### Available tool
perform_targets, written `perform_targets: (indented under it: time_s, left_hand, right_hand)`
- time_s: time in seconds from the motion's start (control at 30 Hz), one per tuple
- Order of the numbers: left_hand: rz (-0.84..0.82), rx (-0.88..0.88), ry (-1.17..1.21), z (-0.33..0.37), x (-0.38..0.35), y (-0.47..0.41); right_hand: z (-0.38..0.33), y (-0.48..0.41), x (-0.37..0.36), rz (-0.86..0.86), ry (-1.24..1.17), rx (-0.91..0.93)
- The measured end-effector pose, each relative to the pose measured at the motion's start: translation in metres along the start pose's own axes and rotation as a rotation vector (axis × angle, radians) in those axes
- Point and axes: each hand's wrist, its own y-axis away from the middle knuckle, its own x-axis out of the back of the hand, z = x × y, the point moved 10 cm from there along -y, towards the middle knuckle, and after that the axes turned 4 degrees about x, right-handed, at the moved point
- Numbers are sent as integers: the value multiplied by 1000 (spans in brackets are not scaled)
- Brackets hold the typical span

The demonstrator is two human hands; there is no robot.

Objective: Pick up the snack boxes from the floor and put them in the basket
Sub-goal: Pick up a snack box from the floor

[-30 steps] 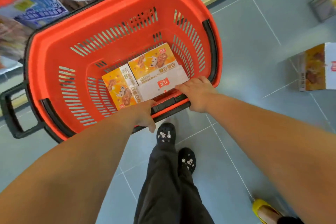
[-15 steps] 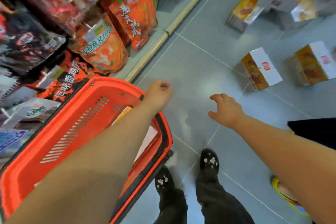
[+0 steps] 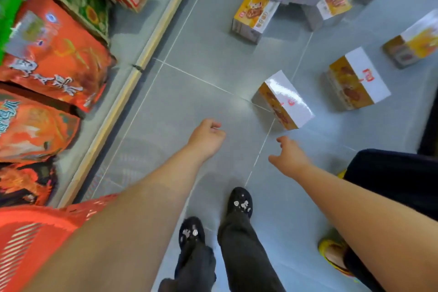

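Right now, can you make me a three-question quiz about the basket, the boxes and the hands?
1. Where is the basket?
A. In the bottom-left corner of the view
B. At the top right, among the boxes
C. Between the two shoes

2. What colour is the top face of the nearest snack box?
A. Green
B. White
C. Black

3. What are the left hand and the right hand holding?
A. One box each
B. The basket handle
C. Nothing

Answers:
1 A: its orange mesh wall shows only at the lower left.
2 B: the glossy top is white, above a yellow printed side.
3 C: both hands are over bare floor, the left with curled fingers, the right with fingers loosely spread.
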Motion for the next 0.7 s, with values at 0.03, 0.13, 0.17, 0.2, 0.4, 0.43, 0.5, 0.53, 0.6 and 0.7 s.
perform_targets:
  time_s: [0.03,0.13,0.17,0.2,0.4,0.43,0.5,0.53,0.6,0.7]
  left_hand:
    - [-10,2,-12,7,-8,-10]
    - [-26,21,-54,24,-23,-40]
    - [-38,27,-64,30,-28,-52]
    - [-52,31,-75,36,-34,-63]
    - [-114,33,-170,84,-73,-142]
    - [-126,18,-198,92,-84,-158]
    - [-150,-20,-269,107,-108,-187]
    - [-159,-39,-305,113,-120,-202]
    - [-168,-77,-337,124,-146,-227]
    - [-155,-141,-399,143,-188,-268]
  right_hand:
    - [8,-11,10,23,-45,-35]
    - [26,-40,28,71,-230,-129]
    - [33,-51,30,74,-281,-155]
    - [38,-60,33,73,-318,-180]
    - [75,-119,44,149,-545,-354]
    - [83,-132,42,156,-606,-387]
    - [105,-155,34,172,-714,-483]
    - [116,-166,29,183,-763,-529]
    - [137,-185,20,214,-820,-601]
    - [165,-216,10,249,-906,-704]
